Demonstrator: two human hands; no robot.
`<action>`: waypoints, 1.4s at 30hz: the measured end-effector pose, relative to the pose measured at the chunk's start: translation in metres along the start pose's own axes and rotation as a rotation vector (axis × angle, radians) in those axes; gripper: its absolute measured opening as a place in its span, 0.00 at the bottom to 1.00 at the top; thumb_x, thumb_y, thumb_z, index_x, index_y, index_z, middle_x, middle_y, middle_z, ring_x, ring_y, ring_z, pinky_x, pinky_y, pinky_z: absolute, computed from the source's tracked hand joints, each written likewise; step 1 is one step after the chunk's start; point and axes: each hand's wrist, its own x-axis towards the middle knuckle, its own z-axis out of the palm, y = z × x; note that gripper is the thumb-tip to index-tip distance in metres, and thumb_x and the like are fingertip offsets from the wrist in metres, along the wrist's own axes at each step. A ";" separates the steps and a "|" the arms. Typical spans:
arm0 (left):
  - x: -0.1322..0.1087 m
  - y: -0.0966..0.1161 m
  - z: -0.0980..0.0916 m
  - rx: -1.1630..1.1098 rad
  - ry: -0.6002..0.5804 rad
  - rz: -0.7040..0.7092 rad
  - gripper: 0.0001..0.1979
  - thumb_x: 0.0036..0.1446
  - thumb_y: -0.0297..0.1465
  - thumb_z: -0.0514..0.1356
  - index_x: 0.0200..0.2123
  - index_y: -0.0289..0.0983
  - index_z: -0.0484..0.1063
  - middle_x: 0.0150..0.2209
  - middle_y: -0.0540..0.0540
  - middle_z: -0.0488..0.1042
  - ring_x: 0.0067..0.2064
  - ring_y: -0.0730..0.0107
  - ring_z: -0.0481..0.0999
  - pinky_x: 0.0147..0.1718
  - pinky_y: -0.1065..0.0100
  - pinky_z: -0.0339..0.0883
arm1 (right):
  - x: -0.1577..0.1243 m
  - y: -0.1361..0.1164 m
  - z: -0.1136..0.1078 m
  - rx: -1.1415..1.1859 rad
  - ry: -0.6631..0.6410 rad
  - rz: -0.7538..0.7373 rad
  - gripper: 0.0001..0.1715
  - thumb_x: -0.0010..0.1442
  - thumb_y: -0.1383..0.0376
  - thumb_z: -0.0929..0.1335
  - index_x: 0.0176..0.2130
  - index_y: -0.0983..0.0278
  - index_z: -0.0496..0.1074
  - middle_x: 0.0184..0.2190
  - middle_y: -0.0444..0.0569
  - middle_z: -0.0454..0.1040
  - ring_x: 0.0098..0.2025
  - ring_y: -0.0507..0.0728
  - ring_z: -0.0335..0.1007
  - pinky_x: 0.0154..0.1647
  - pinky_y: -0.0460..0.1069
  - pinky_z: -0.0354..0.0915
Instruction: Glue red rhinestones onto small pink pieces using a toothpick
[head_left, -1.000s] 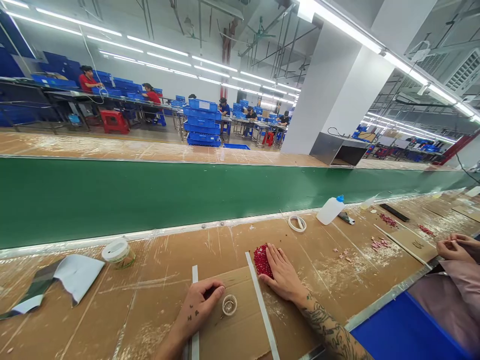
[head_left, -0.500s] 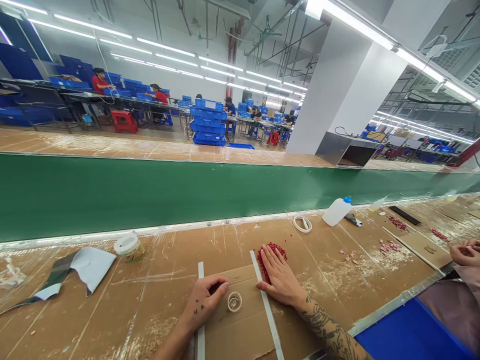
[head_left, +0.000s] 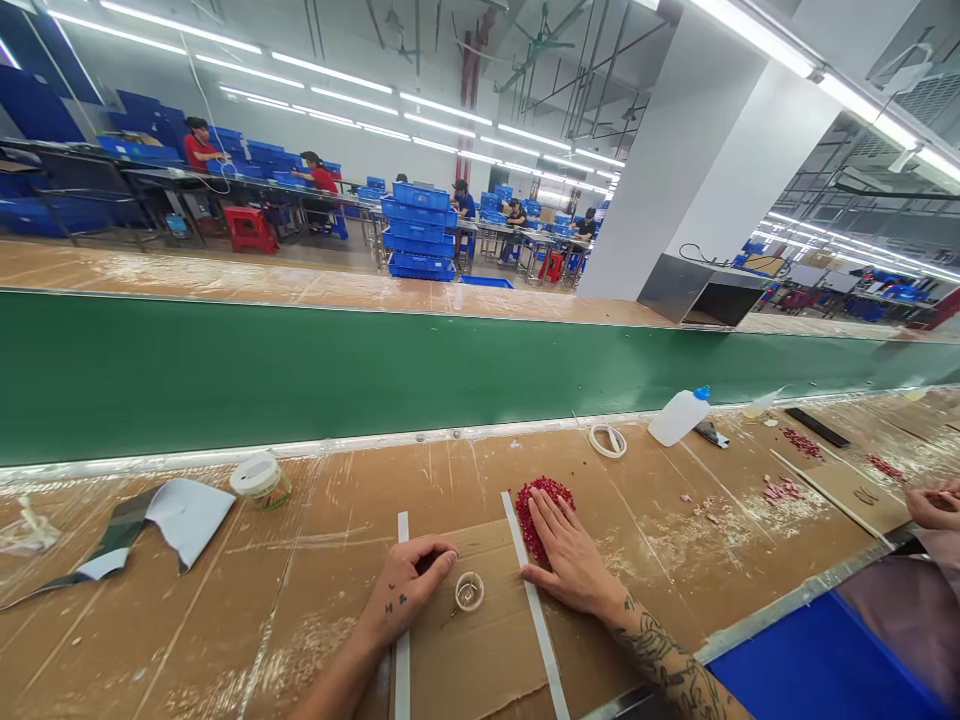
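Right hand (head_left: pixel 574 565) lies flat and open, grasping nothing, on a cardboard sheet (head_left: pixel 480 660). Its fingers (head_left: pixel 556 525) rest against and partly over a pile of red beads (head_left: pixel 534 510), which sits at the hand's far side, beside a white strip (head_left: pixel 534 610). Left hand (head_left: pixel 409 585) is curled shut, well short of the beads; contents of the curl cannot be told. A small clear cup (head_left: pixel 469 591) stands between the hands, just beside the left. A second white strip (head_left: pixel 403 640) runs beneath the left wrist. A co-worker's hand (head_left: pixel 934 505) rests well apart, far right.
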 end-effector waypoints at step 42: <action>-0.001 0.001 0.001 0.016 -0.018 -0.035 0.19 0.55 0.43 0.57 0.25 0.36 0.78 0.23 0.46 0.75 0.26 0.65 0.69 0.28 0.69 0.61 | -0.035 0.004 -0.012 0.052 -0.042 -0.005 0.54 0.69 0.40 0.60 0.73 0.64 0.26 0.74 0.58 0.43 0.75 0.66 0.43 0.73 0.65 0.52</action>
